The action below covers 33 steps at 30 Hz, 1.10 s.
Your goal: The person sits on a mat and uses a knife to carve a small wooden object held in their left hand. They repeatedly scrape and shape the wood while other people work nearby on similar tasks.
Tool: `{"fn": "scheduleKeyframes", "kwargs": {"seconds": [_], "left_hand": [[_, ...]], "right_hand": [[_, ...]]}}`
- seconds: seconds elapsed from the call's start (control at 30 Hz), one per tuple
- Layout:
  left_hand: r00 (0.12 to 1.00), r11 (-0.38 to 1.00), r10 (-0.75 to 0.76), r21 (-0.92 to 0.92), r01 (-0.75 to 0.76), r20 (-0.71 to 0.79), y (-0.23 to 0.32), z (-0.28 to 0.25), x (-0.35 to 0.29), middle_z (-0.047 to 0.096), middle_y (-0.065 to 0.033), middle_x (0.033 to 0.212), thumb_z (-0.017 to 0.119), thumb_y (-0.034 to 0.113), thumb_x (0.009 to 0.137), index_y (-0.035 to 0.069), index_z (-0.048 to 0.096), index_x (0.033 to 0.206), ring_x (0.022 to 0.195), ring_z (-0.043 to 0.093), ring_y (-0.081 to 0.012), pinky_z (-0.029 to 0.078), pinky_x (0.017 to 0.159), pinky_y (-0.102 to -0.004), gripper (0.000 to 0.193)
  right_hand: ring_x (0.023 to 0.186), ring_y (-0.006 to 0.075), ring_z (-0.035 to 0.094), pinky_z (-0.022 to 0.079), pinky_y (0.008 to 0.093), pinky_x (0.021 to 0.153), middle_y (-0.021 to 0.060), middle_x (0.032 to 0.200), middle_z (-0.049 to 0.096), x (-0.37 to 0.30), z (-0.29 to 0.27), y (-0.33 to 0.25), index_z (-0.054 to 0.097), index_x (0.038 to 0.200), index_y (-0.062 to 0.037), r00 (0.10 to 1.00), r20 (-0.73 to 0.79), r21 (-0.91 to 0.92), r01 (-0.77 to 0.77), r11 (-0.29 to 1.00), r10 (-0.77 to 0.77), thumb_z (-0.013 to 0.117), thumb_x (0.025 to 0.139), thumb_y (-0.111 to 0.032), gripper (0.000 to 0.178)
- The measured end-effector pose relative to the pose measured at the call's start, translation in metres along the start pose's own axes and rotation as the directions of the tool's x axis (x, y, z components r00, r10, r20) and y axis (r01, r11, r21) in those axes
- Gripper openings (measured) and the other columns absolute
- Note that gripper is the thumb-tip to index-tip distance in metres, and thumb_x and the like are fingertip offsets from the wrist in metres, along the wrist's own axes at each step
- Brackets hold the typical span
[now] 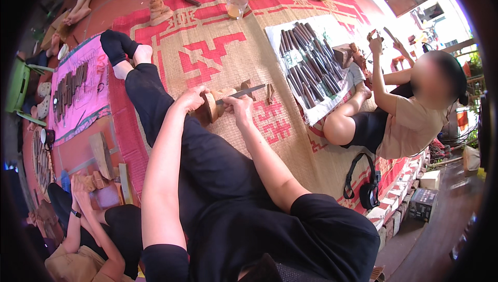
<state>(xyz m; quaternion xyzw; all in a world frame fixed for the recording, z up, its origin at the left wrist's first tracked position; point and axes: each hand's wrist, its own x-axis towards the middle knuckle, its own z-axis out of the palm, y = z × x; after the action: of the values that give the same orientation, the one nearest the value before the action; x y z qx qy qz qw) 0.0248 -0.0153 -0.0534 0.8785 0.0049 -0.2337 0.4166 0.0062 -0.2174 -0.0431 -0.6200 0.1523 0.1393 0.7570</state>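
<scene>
Risk: slim grey metal carving blade [245, 92] could skid off the wood toward the left hand [193, 99], which sits just beside its edge.
Carving: small tan rounded wooden figure [213, 105], rough-cut, held over the red-patterned woven straw mat [244, 53].
Left hand: clasped around the figure.
Right hand [238, 104]: fingers pinching the blade's handle.

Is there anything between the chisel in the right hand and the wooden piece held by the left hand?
Nothing visible is between them. The left hand holds the wooden piece on the leg, and the right hand holds the chisel right beside it. Small wood pieces lie apart on the woven mat.
</scene>
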Motion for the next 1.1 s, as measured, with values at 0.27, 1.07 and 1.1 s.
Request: {"fn": "scheduleKeyframes", "kwargs": {"seconds": [0.27,1.07,1.1], "left_hand": [[1.0,1.0,-0.023,0.005,0.023,0.011,0.015,-0.005,-0.008,0.063,-0.0109,0.101,0.053,-0.003,0.071,0.002,0.055,0.116,0.095,0.058,-0.0196,0.045,0.083,-0.0274,0.046],[0.998,0.994,-0.037,-0.105,0.043,0.056,0.009,-0.002,-0.006,0.063,-0.0109,0.1,0.055,0.001,0.071,0.0,0.055,0.115,0.093,0.059,-0.0196,0.046,0.082,-0.028,0.045],[0.999,0.996,-0.03,-0.082,0.034,0.044,0.005,-0.003,-0.006,0.063,-0.011,0.101,0.055,0.001,0.071,0.0,0.055,0.115,0.093,0.059,-0.0197,0.046,0.082,-0.0281,0.045]], "right_hand": [[0.047,0.0096,0.054,0.039,0.02,0.043,0.0072,0.06,0.062,-0.004,0.006,-0.005,0.063,0.071,-0.0004,0.998,0.07,0.007,0.006,1.0,-0.006,0.068,0.073,-0.01,0.011],[0.045,0.0109,0.053,0.039,0.022,0.041,0.0066,0.059,0.06,0.002,0.002,-0.001,0.061,0.069,0.0009,1.0,-0.022,-0.04,0.01,0.999,-0.011,0.068,0.071,-0.007,0.01],[0.045,0.0109,0.053,0.039,0.0221,0.041,0.0065,0.06,0.061,0.002,0.004,-0.001,0.062,0.069,0.0008,0.999,-0.028,-0.058,0.023,0.998,-0.024,0.068,0.071,-0.007,0.01]]}}
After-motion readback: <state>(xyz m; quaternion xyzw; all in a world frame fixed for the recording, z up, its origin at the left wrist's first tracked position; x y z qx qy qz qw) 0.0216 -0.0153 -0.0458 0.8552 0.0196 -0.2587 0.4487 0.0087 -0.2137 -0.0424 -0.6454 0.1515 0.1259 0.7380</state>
